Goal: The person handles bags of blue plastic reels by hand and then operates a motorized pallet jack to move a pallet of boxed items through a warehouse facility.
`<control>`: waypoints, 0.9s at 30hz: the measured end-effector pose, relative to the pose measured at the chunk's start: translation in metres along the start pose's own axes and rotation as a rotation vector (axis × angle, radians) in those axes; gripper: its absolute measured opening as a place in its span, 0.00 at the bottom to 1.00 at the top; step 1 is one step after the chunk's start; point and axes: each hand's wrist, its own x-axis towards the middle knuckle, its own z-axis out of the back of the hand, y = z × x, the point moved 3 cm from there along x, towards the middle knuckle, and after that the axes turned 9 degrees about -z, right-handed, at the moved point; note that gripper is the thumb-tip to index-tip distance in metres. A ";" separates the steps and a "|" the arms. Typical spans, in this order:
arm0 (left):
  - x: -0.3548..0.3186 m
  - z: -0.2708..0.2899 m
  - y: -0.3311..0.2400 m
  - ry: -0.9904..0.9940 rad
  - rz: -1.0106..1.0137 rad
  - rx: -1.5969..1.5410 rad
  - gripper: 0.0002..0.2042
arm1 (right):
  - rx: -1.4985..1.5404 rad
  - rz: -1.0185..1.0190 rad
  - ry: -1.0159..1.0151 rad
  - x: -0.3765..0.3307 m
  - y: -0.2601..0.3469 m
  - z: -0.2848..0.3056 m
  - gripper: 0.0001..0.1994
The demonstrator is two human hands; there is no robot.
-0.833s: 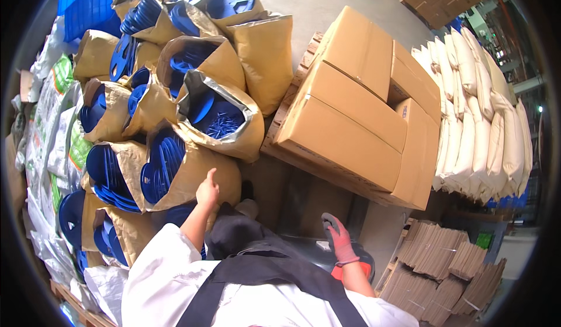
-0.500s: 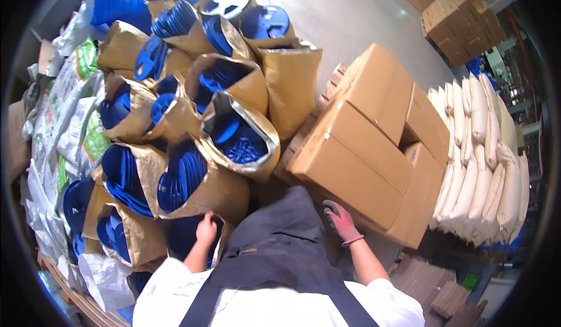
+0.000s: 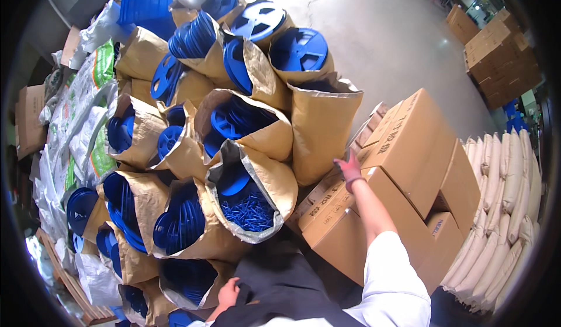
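Brown paper sacks (image 3: 257, 134) stuffed with blue plastic reels (image 3: 299, 49) fill the middle, piled against one another; about a dozen sacks can be counted, though those at the lower left are partly hidden behind their neighbours, so the count is rough. At the far left lie white woven bags with green print (image 3: 87, 111), more than I can count, and a flat brown carton (image 3: 29, 116) stands at the left edge. A blue plastic crate (image 3: 146, 0) sits behind the sacks at the top. Low in the picture the left hand (image 3: 229, 293) rests at the edge of a dark apron (image 3: 286, 286), its fingers curled onto the cloth, just below the nearest sack mouth; how firmly it grips cannot be told. One sack (image 3: 251, 201) just above it gapes open, showing loose blue pieces inside. To the right, the right hand (image 3: 349, 168), in a pink glove, lies with fingers spread flat on the near top edge of a cardboard box (image 3: 409, 146), holding nothing. About four such boxes are stacked there, close beside the tallest sack (image 3: 320, 131). Further right stands a row of some eight white filled sacks (image 3: 508, 192), and more cartons (image 3: 497, 58) are stacked on the grey floor (image 3: 380, 46) at the upper right
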 end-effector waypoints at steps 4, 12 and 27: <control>-0.006 -0.055 -0.019 0.047 -0.086 0.078 0.15 | -0.524 0.015 -0.127 0.084 0.038 -0.020 0.50; -0.035 -0.150 0.062 0.568 0.199 -0.112 0.23 | -1.173 0.205 -0.173 0.199 0.128 -0.007 0.52; 0.026 -0.083 -0.032 0.054 -0.156 -0.215 0.11 | -0.173 -0.235 0.214 -0.038 -0.029 -0.048 0.29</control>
